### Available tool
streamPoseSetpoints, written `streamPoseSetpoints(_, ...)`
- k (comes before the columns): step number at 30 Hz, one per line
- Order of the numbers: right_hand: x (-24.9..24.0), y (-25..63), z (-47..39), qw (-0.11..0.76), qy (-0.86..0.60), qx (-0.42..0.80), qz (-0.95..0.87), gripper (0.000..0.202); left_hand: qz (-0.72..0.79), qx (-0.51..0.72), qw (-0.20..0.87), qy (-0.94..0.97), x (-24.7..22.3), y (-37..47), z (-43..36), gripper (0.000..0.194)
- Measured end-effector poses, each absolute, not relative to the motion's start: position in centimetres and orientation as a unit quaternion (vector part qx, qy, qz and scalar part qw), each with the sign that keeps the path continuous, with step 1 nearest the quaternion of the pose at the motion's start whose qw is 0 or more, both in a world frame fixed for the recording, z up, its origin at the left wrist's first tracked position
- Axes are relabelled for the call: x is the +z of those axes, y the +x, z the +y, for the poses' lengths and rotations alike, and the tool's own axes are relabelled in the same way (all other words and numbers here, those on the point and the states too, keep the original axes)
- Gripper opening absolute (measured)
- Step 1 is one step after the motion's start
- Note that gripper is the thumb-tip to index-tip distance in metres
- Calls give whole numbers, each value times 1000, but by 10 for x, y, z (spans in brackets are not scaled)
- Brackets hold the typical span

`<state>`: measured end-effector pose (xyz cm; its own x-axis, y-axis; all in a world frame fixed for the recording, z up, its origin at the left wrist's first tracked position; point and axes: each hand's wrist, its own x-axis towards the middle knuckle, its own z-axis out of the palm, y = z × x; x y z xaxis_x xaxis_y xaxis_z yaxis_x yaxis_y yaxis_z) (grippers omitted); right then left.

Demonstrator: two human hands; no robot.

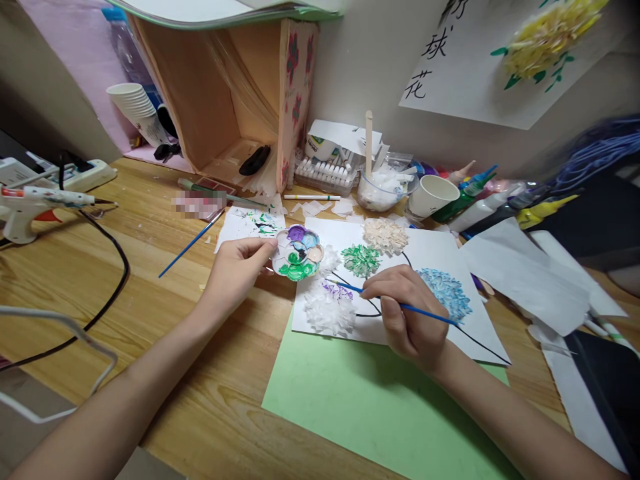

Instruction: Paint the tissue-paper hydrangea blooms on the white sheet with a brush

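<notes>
My left hand (pixel 239 270) pinches the edge of a round paint palette (pixel 300 253) with purple, green, blue and peach paint in its wells. In my right hand (pixel 413 313) is a blue paintbrush (pixel 425 313), its tip at a white paper flower (pixel 327 313) that has some purple on its upper petals. That flower sits on a white sheet (pixel 430 253) with drawn black stems. Also on the sheet are a green flower (pixel 361 260), a peach flower (pixel 385 236) and a blue flower (pixel 447 293). Another white flower is partly hidden behind the palette.
A green sheet (pixel 350 393) lies under the white one. Left are a hot glue gun (pixel 30 207), a black cable (pixel 125 260) and a second brush (pixel 190 243). Behind stand a paper cup (pixel 435 195), paint bottles (pixel 470 200) and an open box (pixel 295 100). Loose paper (pixel 525 273) lies right.
</notes>
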<state>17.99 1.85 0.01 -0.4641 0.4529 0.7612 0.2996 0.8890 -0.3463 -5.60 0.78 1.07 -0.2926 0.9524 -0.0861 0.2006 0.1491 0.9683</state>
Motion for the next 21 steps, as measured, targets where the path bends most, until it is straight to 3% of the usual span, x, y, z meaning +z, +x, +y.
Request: streamPoseSetpoints(21,-8,179,24,469,-268,143,-829,20,645,472,398,451,10,-56,7,32)
